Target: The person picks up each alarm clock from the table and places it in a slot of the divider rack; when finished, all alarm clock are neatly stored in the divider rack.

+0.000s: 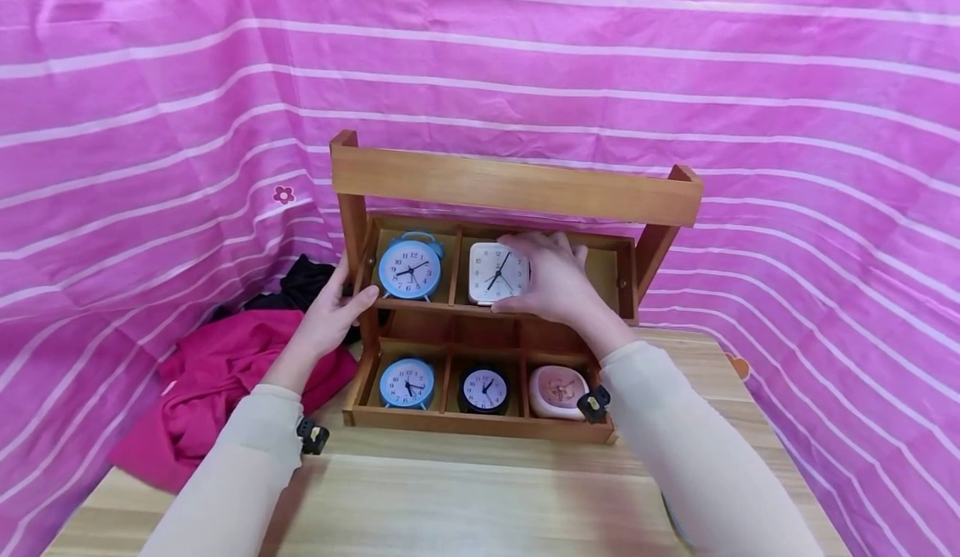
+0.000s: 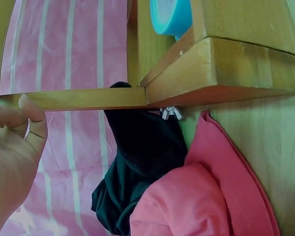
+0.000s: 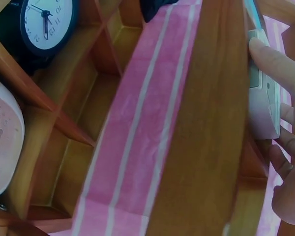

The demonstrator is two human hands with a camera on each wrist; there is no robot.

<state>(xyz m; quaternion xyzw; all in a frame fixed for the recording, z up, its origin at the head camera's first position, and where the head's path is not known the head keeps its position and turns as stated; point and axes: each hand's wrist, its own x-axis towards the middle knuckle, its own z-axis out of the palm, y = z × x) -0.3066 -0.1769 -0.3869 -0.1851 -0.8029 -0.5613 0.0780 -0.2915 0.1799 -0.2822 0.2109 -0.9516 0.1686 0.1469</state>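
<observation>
A two-tier wooden shelf point(image 1: 517, 178) stands on the table. My right hand point(image 1: 561, 280) grips a white square alarm clock point(image 1: 489, 267) by its right side, in the upper tier's middle compartment. In the right wrist view, the clock's side point(image 3: 264, 101) shows with a finger and thumb on it. At the shelf's left post point(image 2: 98, 100), my left hand point(image 1: 330, 315) holds the frame, thumb in front. A blue alarm clock point(image 1: 409, 270) sits in the upper left compartment. Below are another blue clock point(image 1: 407, 383), a black round clock point(image 1: 483, 390) and a pink-faced clock point(image 1: 557, 390).
Left of the shelf lie a crimson cloth point(image 1: 225, 382) and a black cloth point(image 1: 303, 282). Pink striped fabric point(image 1: 480, 57) hangs behind and at both sides. The light wood tabletop point(image 1: 465, 499) extends in front. A dark curved edge shows partly under the right sleeve point(image 1: 690, 449).
</observation>
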